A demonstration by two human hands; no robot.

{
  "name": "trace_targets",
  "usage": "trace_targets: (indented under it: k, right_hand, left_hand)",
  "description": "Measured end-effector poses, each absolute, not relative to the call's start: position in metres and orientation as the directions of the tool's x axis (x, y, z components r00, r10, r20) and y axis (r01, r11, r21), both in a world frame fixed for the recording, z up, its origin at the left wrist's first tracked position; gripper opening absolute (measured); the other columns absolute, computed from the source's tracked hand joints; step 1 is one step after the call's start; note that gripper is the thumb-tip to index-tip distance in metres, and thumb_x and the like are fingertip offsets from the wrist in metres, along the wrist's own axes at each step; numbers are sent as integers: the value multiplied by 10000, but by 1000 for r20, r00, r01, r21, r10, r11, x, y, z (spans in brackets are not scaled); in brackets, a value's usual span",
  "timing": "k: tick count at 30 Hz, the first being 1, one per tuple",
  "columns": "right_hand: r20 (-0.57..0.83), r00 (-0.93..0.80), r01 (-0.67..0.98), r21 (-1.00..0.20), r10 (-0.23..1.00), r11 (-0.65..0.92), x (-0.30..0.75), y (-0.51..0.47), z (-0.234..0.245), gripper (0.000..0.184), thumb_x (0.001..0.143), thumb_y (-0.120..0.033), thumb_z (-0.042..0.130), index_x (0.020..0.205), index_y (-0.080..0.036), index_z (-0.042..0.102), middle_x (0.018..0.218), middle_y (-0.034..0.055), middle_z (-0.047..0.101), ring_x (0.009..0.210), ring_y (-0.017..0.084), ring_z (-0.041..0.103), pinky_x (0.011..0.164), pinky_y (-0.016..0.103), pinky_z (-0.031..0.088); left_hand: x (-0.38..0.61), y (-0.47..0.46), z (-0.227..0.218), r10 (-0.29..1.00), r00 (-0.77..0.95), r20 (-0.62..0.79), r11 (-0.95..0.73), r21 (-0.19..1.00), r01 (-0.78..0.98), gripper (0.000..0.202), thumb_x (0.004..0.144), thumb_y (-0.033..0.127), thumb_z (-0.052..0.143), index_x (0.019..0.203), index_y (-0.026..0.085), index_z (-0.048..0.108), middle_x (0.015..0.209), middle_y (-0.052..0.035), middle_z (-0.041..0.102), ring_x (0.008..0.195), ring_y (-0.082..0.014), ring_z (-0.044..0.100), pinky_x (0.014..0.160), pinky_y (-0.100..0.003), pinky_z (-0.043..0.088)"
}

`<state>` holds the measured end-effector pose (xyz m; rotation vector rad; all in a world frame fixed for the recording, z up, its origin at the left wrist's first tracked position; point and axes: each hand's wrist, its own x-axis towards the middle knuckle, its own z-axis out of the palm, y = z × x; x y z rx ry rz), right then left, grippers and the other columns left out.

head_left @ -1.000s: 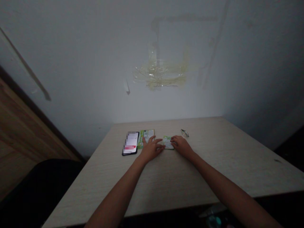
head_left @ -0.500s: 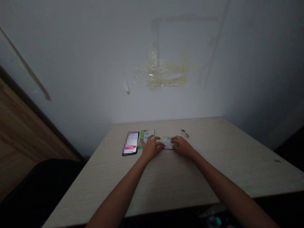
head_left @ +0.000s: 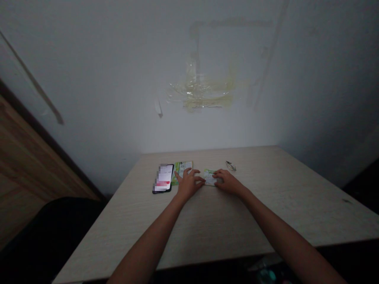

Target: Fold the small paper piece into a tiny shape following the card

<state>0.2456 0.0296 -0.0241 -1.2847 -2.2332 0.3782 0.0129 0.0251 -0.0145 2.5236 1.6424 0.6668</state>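
A small green-and-white printed packet [head_left: 210, 178] lies flat on the table between my hands. My left hand [head_left: 187, 185] has its fingers spread; its thumb and forefinger tips reach the packet's left edge. The other left fingertips lie over a larger green-and-white printed sheet or packet [head_left: 183, 165]. My right hand [head_left: 229, 182] has bent fingers and thumb on the small packet's right side, covering that end. Just beyond the right hand lies a small folded scrap [head_left: 230, 166]. Left of the larger printed piece is a phone [head_left: 163, 179] with its screen lit and partly blurred out.
The pale wood-grain table [head_left: 207, 228] meets a grey wall [head_left: 118, 86] with peeling clear tape [head_left: 204, 92]. A dark chair-like shape [head_left: 56, 225] stands at the left, beside a wooden panel [head_left: 26, 150]. A small mark [head_left: 346, 201] is near the table's right edge.
Hardly anything differs. Both hands stay in place at the small packet, and the camera view has shifted very slightly.
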Motion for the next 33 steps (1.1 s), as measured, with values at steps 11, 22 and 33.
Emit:
trace_targets:
  k: [11, 22, 33]
  right_hand:
    - [296, -409, 711, -490, 863, 505, 247, 32, -27, 356, 753, -224, 673, 1100, -142, 684, 1200, 141, 609, 1147, 246, 537, 1033, 387, 395]
    - [302, -413, 701, -496, 859, 511, 249, 33, -30, 372, 758, -247, 679, 1118, -151, 673, 1224, 137, 600, 1166, 243, 531, 1039, 390, 392]
    - [334, -383, 661, -552, 861, 508, 252, 41, -37, 300, 835, -229, 580, 1102, -167, 702, 1185, 118, 654, 1139, 231, 563, 1030, 396, 400]
  left_hand:
    - [7, 35, -8, 914, 354, 199, -398, 264, 879, 161, 836, 475, 636, 976, 523, 699, 1454, 94, 450, 1414, -405, 181, 937, -845, -65]
    - [11, 34, -11, 905, 362, 226, -418, 297, 859, 148, 822, 504, 641, 927, 442, 724, 1407, 76, 510, 1406, -384, 214, 982, -810, -67]
    - [14, 35, -13, 904, 355, 239, -415, 289, 863, 127, 803, 484, 672, 908, 429, 718, 1413, 88, 506, 1400, -379, 228, 974, -818, -49]
